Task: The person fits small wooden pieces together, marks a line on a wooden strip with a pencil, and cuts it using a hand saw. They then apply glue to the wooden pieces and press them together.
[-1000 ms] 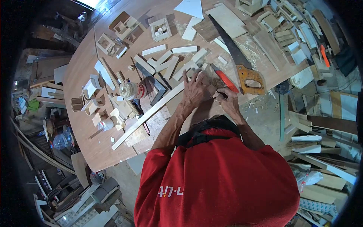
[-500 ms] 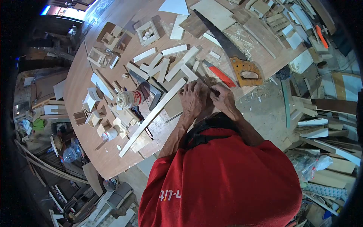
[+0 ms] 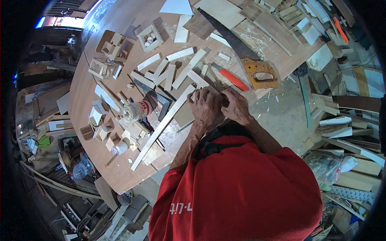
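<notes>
My left hand is closed, its fingers curled down over the near end of a short pale wooden strip. Right beside it, my right hand is closed too, thumb and fingers pinched together; what lies between them is hidden. A long pale wooden strip runs from the left hand towards the table's near left edge. Just beyond the right hand lies a red-handled utility knife. To its right is a handsaw with a wooden handle, blade pointing away.
Several cut wood pieces lie ahead on the wooden table. A jar with a red label stands at the left, among small wooden boxes. A framing square lies near it. Offcuts are piled on the right.
The view has shifted slightly, so the table's things appear a little further left. Both hands stay close together at the same spot, with small finger movements.
</notes>
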A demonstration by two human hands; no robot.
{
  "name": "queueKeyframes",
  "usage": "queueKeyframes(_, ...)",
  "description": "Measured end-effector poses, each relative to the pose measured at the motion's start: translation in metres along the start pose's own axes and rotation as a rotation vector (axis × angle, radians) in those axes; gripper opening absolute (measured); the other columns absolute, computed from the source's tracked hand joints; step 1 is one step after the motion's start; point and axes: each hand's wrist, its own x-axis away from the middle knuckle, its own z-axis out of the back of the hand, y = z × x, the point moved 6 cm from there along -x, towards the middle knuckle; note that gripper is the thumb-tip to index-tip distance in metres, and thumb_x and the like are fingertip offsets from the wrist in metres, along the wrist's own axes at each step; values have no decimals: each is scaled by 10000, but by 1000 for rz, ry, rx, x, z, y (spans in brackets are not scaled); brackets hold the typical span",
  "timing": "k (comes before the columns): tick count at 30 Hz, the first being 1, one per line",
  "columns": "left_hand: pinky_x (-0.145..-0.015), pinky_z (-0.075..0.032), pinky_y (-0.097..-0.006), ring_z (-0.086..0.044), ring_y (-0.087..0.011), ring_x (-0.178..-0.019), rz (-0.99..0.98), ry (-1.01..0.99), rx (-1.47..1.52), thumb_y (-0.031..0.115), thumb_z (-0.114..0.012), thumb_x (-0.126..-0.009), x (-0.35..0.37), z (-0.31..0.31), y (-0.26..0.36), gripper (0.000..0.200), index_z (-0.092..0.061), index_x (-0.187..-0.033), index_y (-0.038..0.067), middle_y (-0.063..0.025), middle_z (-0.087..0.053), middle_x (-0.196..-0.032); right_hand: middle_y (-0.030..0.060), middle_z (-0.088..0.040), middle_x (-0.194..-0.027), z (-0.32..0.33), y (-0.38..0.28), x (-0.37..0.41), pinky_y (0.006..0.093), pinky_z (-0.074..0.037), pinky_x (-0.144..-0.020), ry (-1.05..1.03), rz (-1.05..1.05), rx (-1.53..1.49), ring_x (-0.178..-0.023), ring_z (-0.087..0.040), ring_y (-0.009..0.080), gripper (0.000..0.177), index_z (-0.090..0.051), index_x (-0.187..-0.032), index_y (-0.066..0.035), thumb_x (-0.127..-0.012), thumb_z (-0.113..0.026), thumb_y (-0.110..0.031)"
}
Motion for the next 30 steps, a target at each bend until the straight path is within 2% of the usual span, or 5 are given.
queueKeyframes(8, -1009, -250, -536, -520, -266, -1102, -36, 54, -39, 267, -697, -701, 0, 3, 3, 328, -644, -990, 121, -57, -569, -1099, 176, -511, -1132, -9, 7, 4, 422, -435, -910, -13, 76, 89, -1092, -500, 331, 548, -501, -1138, -34, -652, -717, -166)
queueKeyframes(16, -999, -246, -591, -549, -250, -1041, -37, -39, 110, 268, -706, -699, 1, 5, 30, 288, -650, -942, 123, -57, -578, -1061, 116, -536, -882, 13, 14, 36, 431, -479, -722, 133, 128, 92, -838, -576, 322, 472, -521, -1023, -56, -628, -737, -198)
queueKeyframes(22, -986, -222, -650, -538, -253, -1012, -83, -102, 157, 299, -697, -695, 12, 3, 49, 306, -649, -940, 122, -58, -558, -1041, 101, -549, -853, 16, 27, 61, 439, -482, -670, 152, 93, 99, -795, -586, 313, 473, -520, -983, -65, -596, -736, -229)
queueKeyframes(27, -1005, -189, -665, -538, -245, -1031, -21, -37, 103, 250, -647, -763, 5, -3, 22, 238, -645, -969, 129, -49, -558, -1074, 131, -557, -965, 0, 19, 34, 424, -479, -752, 69, 51, 149, -900, -578, 320, 505, -520, -1052, -55, -618, -723, -214)
queueKeyframes(30, -1018, -182, -671, -559, -265, -1055, 25, -30, 26, 251, -688, -727, -1, -2, 10, 256, -657, -962, 154, -43, -592, -1088, 158, -542, -1067, -3, 13, 17, 424, -447, -854, 15, 16, 92, -1005, -546, 332, 532, -515, -1138, -53, -661, -706, -190)
